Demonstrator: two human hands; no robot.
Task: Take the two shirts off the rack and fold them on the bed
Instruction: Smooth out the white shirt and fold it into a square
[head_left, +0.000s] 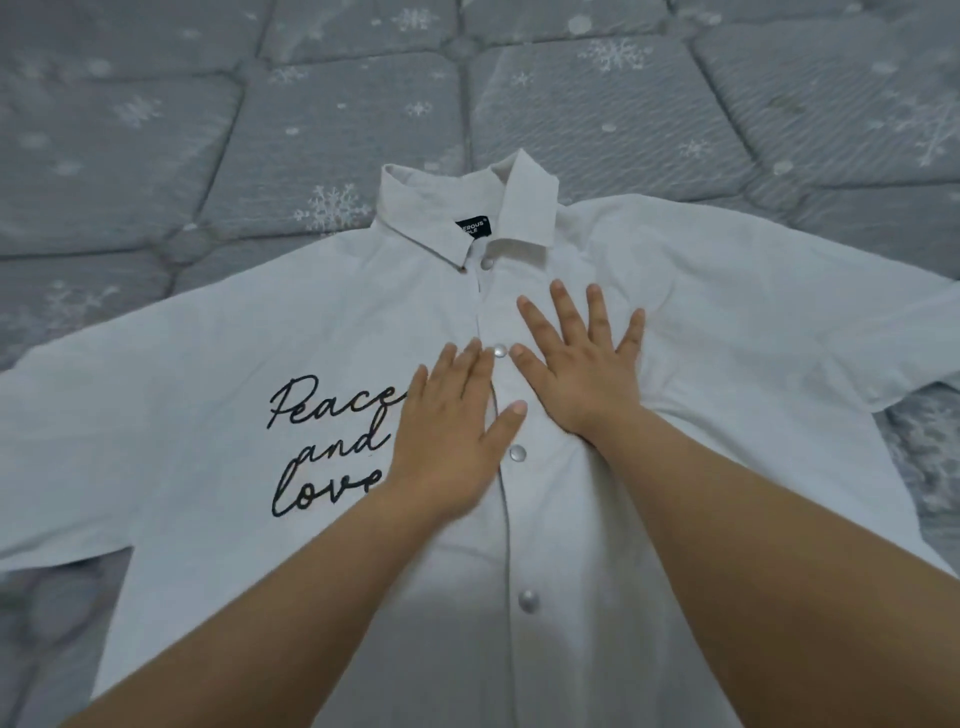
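Hands: left (451, 415), right (582, 364) flat on shirt (701, 322).

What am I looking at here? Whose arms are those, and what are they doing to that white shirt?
There is no machine here. A person wears a camera on their head, so you see their own two arms reaching out from the bottom of the picture. A white shirt lies spread out, front up, on a grey bed cover with snowflakes. It has a collar, shiny snap buttons down the middle and the black words "Peace and love". The left hand and right hand lie flat on the chest, fingers spread, either side of the buttons. Neither has a grip on anything; they just press on the cloth.
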